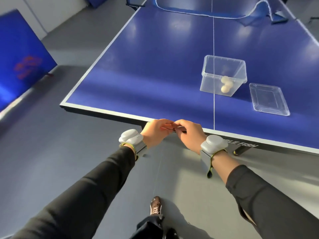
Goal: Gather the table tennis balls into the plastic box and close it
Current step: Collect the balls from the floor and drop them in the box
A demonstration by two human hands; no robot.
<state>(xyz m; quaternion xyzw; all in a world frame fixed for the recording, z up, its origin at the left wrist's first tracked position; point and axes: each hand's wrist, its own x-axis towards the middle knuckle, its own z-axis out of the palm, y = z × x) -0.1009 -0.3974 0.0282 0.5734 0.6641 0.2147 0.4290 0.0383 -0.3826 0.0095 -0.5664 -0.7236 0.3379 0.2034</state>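
A clear plastic box (pixel 208 75) stands open on the blue table, right of centre, with three pale table tennis balls (pixel 226 84) in its near right corner. Its clear lid (pixel 268 99) lies flat on the table just to the right of the box. My left hand (pixel 154 131) and my right hand (pixel 187 133) meet at the table's near edge, well short of the box, fingers curled and fingertips touching each other. A thin dark edge shows between them; whether they hold anything is unclear.
The blue table tennis table (pixel 155 66) has a white centre line and a sagging net (pixel 207 13) at the far end. A blue barrier (pixel 19 54) stands on the grey floor at left. My shoe (pixel 155 205) is below.
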